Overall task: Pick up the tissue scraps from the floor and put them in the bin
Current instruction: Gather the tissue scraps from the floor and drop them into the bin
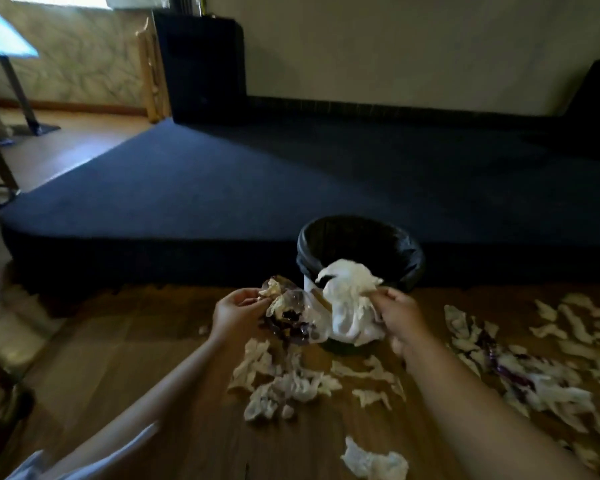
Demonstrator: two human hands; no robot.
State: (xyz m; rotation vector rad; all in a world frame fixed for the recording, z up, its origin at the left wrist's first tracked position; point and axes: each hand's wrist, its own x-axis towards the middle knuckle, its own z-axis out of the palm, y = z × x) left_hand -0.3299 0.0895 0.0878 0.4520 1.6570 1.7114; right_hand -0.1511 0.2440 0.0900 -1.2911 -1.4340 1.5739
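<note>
A small bin (361,244) lined with a black bag stands on the wooden floor against a dark carpeted step. My left hand (234,315) grips a crumpled clear plastic wrapper (288,313) with dark purple bits in it, just left of the bin's front. My right hand (400,315) pinches a large white tissue wad (347,296) held up in front of the bin's rim. Several torn white tissue scraps (284,379) lie on the floor below my hands, and another tissue scrap (374,462) lies near the bottom edge.
More tissue scraps with purple stains (534,368) spread over the floor to the right. The raised dark blue carpeted platform (291,181) runs behind the bin. A black speaker cabinet (201,67) stands at the back, a stand (18,88) at far left.
</note>
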